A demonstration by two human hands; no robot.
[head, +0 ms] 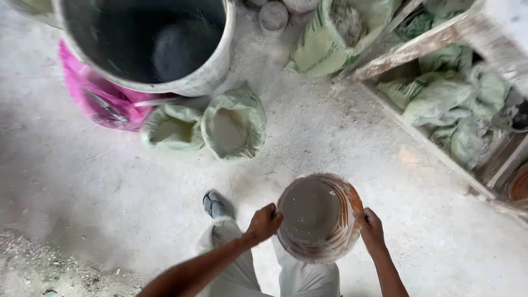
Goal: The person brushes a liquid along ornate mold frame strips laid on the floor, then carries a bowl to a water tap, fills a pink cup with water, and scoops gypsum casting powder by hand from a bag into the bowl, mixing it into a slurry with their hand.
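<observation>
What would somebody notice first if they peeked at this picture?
Probably the round orange-streaked bucket of grey paste at the bottom middle, with the left hand and right hand gripping its rim on either side. Next, the big metal drum at the top left, with a bright pink bag beside it and two open sacks of powder below.

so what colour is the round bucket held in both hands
Orange-brown under smeared pale grey paste, shown in the head view: the round bucket held between the left hand and right hand.

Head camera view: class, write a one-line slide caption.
Both hands, left and right, grip an orange bucket of grey mix above a dusty floor near open green sacks.
</observation>
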